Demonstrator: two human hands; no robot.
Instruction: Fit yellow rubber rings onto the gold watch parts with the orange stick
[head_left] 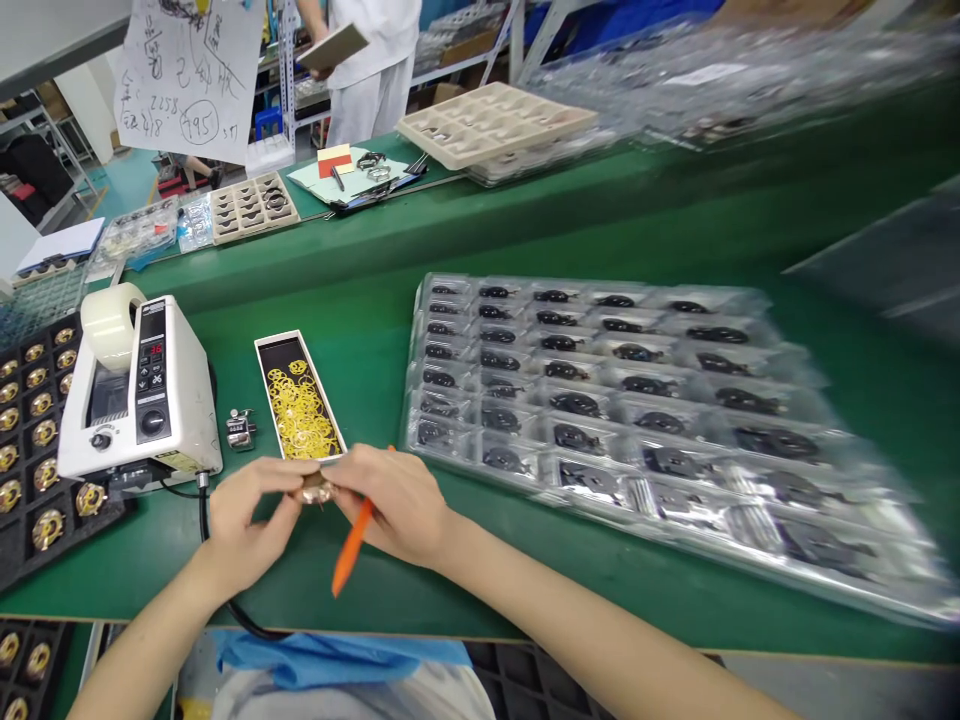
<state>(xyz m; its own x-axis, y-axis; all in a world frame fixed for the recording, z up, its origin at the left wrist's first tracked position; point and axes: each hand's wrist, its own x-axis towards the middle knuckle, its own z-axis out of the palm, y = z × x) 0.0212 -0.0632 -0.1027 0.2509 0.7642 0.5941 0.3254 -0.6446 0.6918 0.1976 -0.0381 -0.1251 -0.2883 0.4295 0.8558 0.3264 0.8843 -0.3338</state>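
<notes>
A small gold-coloured round part (316,489) is held between both hands just in front of the narrow white box (262,372) of yellow rings (301,412). My left hand (251,520) pinches its left side with thumb and fingertips. On the other side, my right hand (401,505) touches the part with its fingertips and also grips an orange tool (352,550), whose wide end points down toward the table edge. The face of the part is too small to make out.
A white tape dispenser (180,390) and a metal counter (241,430) stand left, beside a black tray of gold parts (22,545). Clear trays of black parts (525,485) fill the right. Behind the bench, a person (375,50) holds a flat board.
</notes>
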